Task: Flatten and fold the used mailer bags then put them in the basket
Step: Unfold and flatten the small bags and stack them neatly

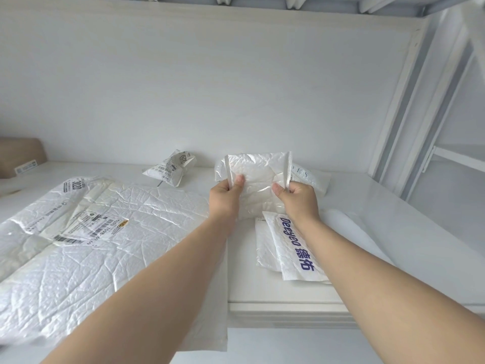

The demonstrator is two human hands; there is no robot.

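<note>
1. Mailer bag (258, 174), small and crinkled, is held up off the tabletop (409, 222). My left hand (226, 197) and right hand (298, 197) each pinch a side edge, fingers curled behind and thumbs in front.
2. I judge this to be the flattening step: the bag is stretched between my hands and not yet folded.
3. Next it needs laying down near the Deeyeo bag (292, 245), pressing smooth, then folding. No basket is in view.

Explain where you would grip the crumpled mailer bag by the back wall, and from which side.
Probably pinch the crumpled mailer bag at its raised bunched top, from above and in front: the wall sits close behind it.
</note>
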